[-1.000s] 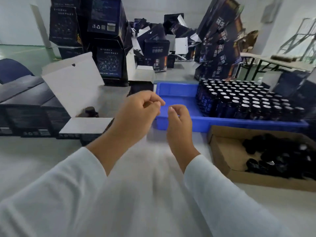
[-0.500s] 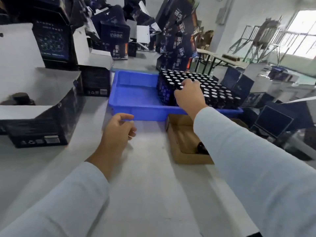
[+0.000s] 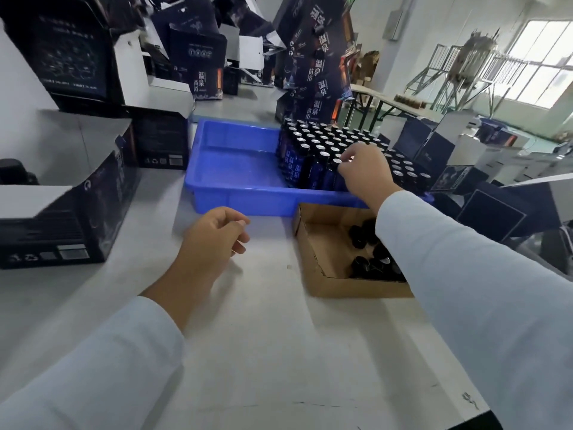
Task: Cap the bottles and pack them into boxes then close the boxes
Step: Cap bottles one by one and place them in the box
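Several dark blue uncapped bottles [image 3: 313,144] stand packed in the right half of a blue plastic tray [image 3: 235,193]. My right hand [image 3: 364,173] reaches into the tray and pinches the neck of a front-row bottle [image 3: 333,175]. Black caps [image 3: 369,252] lie in a shallow cardboard tray [image 3: 313,243] just in front, partly hidden by my right sleeve. My left hand [image 3: 214,240] hovers over the white table with fingers loosely curled, holding nothing. An open dark box [image 3: 77,212] with white flaps sits at the left, a dark bottle top [image 3: 12,172] showing inside.
More dark printed boxes [image 3: 198,57] are piled behind the blue tray, with a leaning stack [image 3: 319,66] at its back. Further boxes [image 3: 493,209] crowd the table's right edge. Bare white tabletop [image 3: 263,336] lies between my arms.
My right hand has shifted to the front row of bottles and now pinches one. My left hand stays low over the table. The view has turned slightly right.
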